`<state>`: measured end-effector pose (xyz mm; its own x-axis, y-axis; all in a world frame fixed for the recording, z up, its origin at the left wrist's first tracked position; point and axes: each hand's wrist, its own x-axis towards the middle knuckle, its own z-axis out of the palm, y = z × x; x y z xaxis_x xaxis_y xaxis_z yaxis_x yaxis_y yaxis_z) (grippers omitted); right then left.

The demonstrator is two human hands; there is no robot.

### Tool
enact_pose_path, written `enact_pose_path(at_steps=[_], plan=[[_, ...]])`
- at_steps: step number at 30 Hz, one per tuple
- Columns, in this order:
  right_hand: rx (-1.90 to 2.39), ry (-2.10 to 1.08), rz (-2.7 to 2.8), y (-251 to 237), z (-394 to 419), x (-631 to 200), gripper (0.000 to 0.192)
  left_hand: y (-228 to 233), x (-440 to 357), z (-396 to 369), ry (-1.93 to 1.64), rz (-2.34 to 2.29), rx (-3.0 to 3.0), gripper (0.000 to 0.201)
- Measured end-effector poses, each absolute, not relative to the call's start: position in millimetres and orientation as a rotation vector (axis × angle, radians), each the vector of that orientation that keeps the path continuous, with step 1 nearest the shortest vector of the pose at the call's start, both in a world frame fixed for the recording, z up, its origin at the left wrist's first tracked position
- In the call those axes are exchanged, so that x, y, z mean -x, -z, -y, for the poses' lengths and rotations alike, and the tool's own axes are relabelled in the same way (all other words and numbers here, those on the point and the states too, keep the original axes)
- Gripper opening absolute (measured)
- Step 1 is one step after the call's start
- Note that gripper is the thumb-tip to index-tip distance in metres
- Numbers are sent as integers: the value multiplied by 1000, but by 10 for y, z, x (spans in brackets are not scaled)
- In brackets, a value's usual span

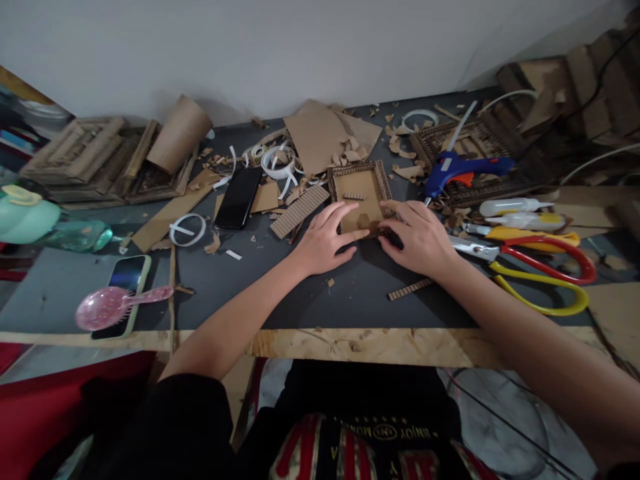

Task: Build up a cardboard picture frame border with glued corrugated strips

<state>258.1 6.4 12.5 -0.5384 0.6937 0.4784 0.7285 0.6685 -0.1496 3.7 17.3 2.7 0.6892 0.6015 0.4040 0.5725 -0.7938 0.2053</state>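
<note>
A small cardboard picture frame (pixel 358 187) with a ribbed border lies flat on the dark table top (pixel 280 287), in the middle. My left hand (pixel 327 240) rests with spread fingers on the frame's near left part. My right hand (pixel 419 239) presses on the frame's near right edge with its fingers bent. A short corrugated strip (pixel 354 196) lies inside the frame. Neither hand lifts the frame off the table.
A blue glue gun (pixel 465 168) and red and yellow scissors (pixel 537 267) lie to the right, with glue bottles (pixel 515 212). A black phone (pixel 239 197), cardboard scraps (pixel 318 135) and tape rings lie behind. Another phone (pixel 125 283) and a pink brush (pixel 113 305) are left.
</note>
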Motion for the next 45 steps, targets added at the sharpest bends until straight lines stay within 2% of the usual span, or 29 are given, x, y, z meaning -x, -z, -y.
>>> enact_pose_path(at_steps=[45], plan=[[968, 225, 2376, -63, -95, -2615, 19, -5, -46, -181, -730, -981, -2883, 28]])
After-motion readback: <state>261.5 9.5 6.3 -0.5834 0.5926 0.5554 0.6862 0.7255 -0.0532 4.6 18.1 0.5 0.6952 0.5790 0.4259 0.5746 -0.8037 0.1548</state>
